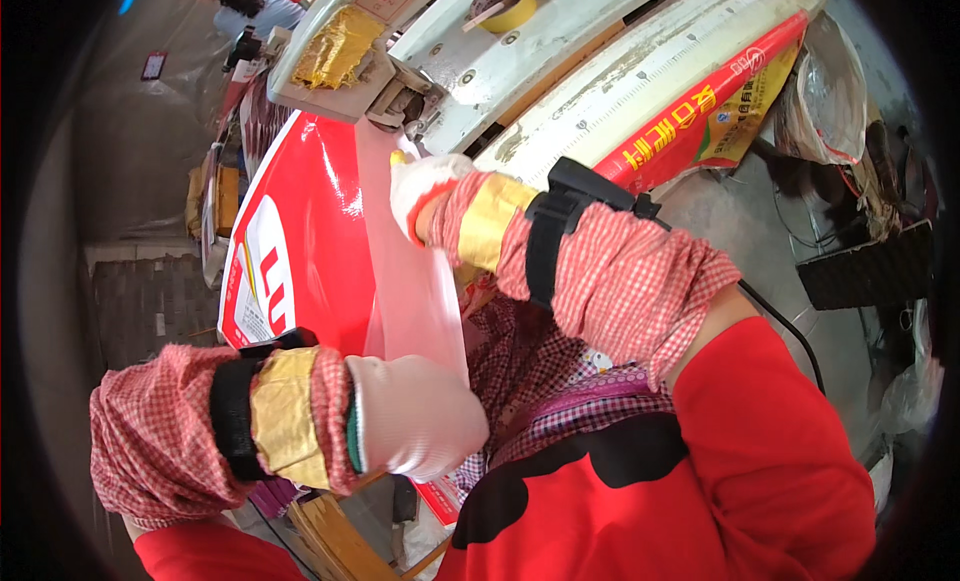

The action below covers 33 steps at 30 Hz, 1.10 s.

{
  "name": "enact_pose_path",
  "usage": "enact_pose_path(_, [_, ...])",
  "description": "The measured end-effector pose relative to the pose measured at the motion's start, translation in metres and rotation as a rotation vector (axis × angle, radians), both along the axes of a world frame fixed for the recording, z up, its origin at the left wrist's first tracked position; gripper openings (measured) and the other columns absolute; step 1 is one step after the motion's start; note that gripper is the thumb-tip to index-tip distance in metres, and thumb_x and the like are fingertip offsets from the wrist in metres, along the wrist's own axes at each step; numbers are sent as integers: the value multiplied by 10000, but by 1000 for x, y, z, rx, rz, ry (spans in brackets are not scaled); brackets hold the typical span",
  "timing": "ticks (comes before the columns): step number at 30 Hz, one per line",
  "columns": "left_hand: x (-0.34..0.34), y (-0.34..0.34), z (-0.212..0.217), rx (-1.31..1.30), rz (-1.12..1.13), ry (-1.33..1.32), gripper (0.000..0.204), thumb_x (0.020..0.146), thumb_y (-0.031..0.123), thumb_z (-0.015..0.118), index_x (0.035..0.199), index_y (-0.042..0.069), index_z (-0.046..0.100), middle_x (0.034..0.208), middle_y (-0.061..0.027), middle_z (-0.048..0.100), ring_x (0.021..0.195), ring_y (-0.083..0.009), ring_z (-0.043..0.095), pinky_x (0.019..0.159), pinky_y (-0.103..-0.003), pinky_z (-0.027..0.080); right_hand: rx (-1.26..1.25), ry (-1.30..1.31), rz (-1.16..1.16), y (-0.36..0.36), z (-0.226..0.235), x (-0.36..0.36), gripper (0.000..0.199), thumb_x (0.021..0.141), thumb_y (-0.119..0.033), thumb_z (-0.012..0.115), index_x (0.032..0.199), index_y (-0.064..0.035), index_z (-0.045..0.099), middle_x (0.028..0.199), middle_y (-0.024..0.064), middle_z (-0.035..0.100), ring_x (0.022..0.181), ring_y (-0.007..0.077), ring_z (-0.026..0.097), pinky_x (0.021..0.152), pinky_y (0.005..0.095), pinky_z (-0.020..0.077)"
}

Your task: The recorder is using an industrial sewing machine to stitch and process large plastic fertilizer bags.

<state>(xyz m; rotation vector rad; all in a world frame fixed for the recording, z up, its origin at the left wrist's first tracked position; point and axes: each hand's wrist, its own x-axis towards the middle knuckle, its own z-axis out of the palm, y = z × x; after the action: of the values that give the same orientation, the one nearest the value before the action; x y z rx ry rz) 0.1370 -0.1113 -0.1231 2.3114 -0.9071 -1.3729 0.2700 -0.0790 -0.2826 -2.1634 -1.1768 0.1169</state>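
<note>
A thin clear plastic bag [408, 271] hangs stretched between my two gloved hands. My left hand [415, 416], in a white glove, grips its lower end close to my chest. My right hand [425, 186], also gloved, pinches the upper end just below the metal jaws of a white sealing machine [560, 71]. The bag's top edge reaches into those jaws [405, 101]. Both forearms wear red checked sleeve covers with gold tape and black straps.
A stack of glossy red and white printed bags [300, 241] lies under the hands. A roll of yellow tape [510, 6] sits on the machine top. More printed sacks [720, 111] lean at the right. Another person [250, 6] works far back left.
</note>
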Motion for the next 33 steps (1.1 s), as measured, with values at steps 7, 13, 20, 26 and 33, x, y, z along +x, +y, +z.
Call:
enact_pose_path(7, [84,-4,-19,567,-161,-7,659,834,629,548,673,0,653,591,-143,588,624,-359,605,592,-424,485,-223,17,128,18,-11,9,457,849,-210,547,1219,58,559,938,135,694,841,279,672,676,401,535])
enact_pose_path(13, [93,19,27,743,-185,-188,719,669,722,638,606,6,644,540,-156,548,527,-343,566,543,-416,449,-221,-267,-100,48,-41,0,387,832,-217,566,1147,4,607,880,110,685,773,264,663,629,388,515])
enact_pose_path(20, [44,-3,39,976,-231,40,114,711,190,650,641,114,698,599,-77,613,585,-273,614,537,-391,480,-227,-601,-37,47,-42,-31,230,789,-220,606,961,-87,680,837,62,680,730,254,650,615,387,503])
enact_pose_path(26, [20,-9,-26,276,-165,-227,116,766,211,606,745,118,672,610,-54,575,587,-267,618,492,-380,477,31,105,612,-60,-59,-88,202,781,-216,591,910,-86,676,842,89,681,790,267,657,700,390,517])
enact_pose_path(33, [14,-6,-15,209,-55,-431,111,786,273,630,773,200,713,603,-21,593,554,-235,615,472,-364,467,210,-205,522,-47,32,2,209,795,-182,545,916,-53,659,832,181,653,787,297,651,669,398,522])
